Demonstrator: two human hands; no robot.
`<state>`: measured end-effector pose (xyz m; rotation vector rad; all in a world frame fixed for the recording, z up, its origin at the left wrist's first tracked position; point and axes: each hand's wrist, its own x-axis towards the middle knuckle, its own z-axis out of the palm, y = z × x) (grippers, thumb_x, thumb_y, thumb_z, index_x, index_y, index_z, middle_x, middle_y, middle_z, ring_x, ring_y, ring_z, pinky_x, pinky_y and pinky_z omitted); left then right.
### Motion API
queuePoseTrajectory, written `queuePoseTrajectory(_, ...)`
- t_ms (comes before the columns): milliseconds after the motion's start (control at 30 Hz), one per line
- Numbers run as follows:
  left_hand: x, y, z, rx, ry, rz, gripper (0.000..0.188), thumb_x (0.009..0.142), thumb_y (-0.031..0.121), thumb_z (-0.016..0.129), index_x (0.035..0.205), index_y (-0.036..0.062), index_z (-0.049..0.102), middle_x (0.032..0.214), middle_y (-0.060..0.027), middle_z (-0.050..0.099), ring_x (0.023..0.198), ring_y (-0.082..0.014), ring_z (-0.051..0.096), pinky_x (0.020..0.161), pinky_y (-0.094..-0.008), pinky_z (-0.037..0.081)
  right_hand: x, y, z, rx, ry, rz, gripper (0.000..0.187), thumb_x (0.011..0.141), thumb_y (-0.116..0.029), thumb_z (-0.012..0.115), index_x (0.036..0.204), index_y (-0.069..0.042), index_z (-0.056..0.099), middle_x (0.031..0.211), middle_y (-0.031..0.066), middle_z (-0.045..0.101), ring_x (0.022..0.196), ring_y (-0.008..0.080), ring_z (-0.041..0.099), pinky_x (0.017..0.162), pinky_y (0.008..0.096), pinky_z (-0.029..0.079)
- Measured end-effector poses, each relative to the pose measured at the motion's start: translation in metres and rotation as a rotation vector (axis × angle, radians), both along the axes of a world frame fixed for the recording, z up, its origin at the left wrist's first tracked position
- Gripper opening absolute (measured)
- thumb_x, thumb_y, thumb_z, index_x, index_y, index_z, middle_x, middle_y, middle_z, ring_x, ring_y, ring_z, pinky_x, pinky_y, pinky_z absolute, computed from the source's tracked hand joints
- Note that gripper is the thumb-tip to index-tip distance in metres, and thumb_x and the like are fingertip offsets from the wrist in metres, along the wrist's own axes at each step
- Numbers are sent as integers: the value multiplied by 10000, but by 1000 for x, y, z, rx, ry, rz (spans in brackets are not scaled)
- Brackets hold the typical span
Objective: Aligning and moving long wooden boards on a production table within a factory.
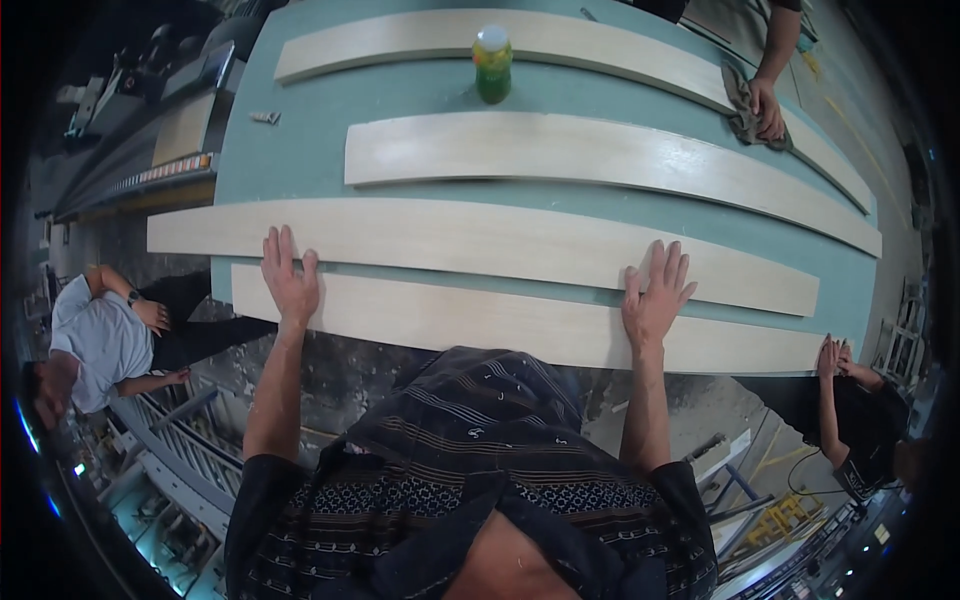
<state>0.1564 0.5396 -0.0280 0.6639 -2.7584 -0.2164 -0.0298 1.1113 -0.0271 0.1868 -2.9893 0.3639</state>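
My left hand point(291, 283) lies palm down with fingers stretched out, its fingertips on the edge of a long pale wooden board point(450, 232). Farther right, my right hand point(656, 295) rests its spread fingertips on that same board. Beneath both palms runs the nearest pale board point(470, 317), along the front edge of the table. A narrow gap separates these two boards. Neither hand grips anything. Beyond them is a third board point(560, 148), with a glossy sheen on its face, and a fourth board point(590, 45) lies at the far side.
The boards lie on a green-topped table point(300, 130). A green bottle with a white cap point(492, 68) stands between the far boards. At far right, another person's hand point(768, 108) presses a grey cloth point(742, 105). People stand at left point(105, 340) and right point(870, 400).
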Motion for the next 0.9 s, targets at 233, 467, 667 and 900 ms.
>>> queuePoseTrajectory(233,-2,3,4,-12,39,-27,643,997,253,653,1574,48,455,1604,-286,413,1472,-485,380,1204,-565,300,-3,-6,9,-73,-66,-22,658,955,-300,682,1560,-120,496,1681,221,341,1563,466,266,1212,726,166)
queuePoseTrajectory(467,2,3,9,60,33,84,742,893,312,733,1560,102,483,1617,-249,421,1492,-471,384,1219,-570,308,2,-60,28,-167,100,249,827,945,-286,652,1668,-96,297,1748,219,167,1610,465,112,1245,703,35)
queuePoseTrajectory(667,-24,-18,50,261,-107,291,1008,886,374,757,1692,160,190,1465,-221,588,1357,-419,553,1175,-556,380,-3,-69,5,162,-179,217,771,1024,-421,549,1684,-143,265,1763,190,128,1622,424,96,1246,697,33)
queuePoseTrajectory(900,-107,-191,273,159,548,412,1160,890,343,752,1650,-28,-43,1053,-212,772,1008,-376,742,944,-441,560,-3,-65,-1,141,-121,233,747,1062,-570,432,1676,-163,304,1756,174,177,1614,427,137,1252,684,43)
